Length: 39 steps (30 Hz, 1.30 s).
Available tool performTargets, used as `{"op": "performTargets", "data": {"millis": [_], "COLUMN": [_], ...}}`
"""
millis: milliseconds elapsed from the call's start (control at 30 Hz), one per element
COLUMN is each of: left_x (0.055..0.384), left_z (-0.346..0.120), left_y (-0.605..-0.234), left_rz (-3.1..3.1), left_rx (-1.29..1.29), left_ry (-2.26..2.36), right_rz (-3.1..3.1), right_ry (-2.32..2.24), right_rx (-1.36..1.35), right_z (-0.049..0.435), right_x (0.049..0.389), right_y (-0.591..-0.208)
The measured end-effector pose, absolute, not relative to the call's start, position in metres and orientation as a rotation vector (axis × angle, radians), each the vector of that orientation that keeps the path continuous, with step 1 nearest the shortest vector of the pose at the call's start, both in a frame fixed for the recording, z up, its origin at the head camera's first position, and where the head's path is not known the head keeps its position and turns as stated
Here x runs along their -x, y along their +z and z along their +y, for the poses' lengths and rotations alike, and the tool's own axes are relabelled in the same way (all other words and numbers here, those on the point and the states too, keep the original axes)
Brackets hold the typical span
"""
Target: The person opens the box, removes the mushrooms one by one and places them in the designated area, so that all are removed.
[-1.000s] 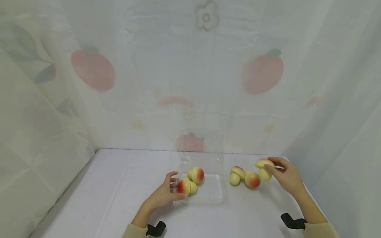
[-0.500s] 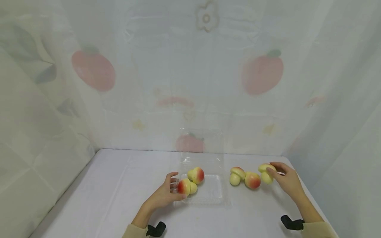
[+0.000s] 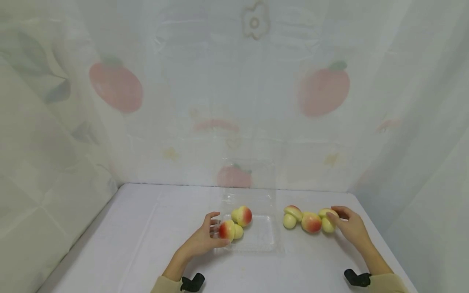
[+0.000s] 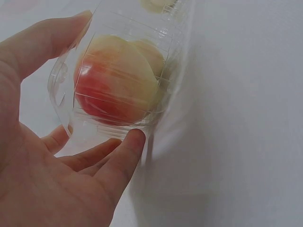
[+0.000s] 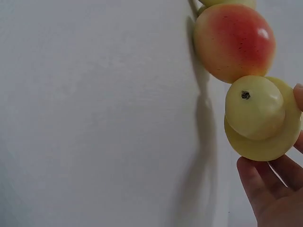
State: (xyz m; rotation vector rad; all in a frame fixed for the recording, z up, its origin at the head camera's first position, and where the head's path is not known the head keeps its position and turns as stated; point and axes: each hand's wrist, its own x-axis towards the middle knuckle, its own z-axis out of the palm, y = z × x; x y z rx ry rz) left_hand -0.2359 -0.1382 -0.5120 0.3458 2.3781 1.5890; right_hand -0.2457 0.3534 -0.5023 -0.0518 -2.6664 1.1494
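A clear plastic clamshell box (image 3: 264,234) lies on the table, its lid (image 3: 248,199) raised at the back. My left hand (image 3: 205,239) grips its left end, thumb on one side and fingers on the other. Two toy mushrooms lie inside: one with a red-and-yellow cap (image 4: 113,78) close to my left fingers, another mushroom (image 3: 244,216) just behind. On the right, my right hand (image 3: 353,230) holds a pale yellow mushroom (image 5: 255,111) by its cap, fingers and thumb on opposite edges. Its stem faces the right wrist camera. It adjoins a red-capped mushroom (image 5: 235,41).
Right of the box, a mushroom lying stem forward (image 3: 290,221) continues the row with the red-capped one. A white cloth covers the table (image 3: 146,236). Fruit-printed curtains (image 3: 278,101) hang behind and at both sides. Each wrist wears a black mount (image 3: 193,282).
My right hand has come down and toward the near side with its mushroom, which now sits against the end of the row. The left hand and the box have stayed put.
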Motion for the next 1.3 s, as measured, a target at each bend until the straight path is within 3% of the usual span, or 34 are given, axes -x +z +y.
{"op": "performTargets", "data": {"millis": [733, 1300], "left_x": [0.236, 0.235], "left_z": [-0.139, -0.138], "left_y": [-0.513, -0.511], "left_rz": [2.395, 2.384], "left_rx": [-0.363, -0.346], "left_ry": [1.582, 1.588], "right_rz": [-2.695, -2.619], "right_ry": [1.118, 0.905], "right_rx": [0.04, -0.225], "right_z": [0.355, 0.336], "right_x": [0.242, 0.234], "right_y": [-0.506, -0.476]}}
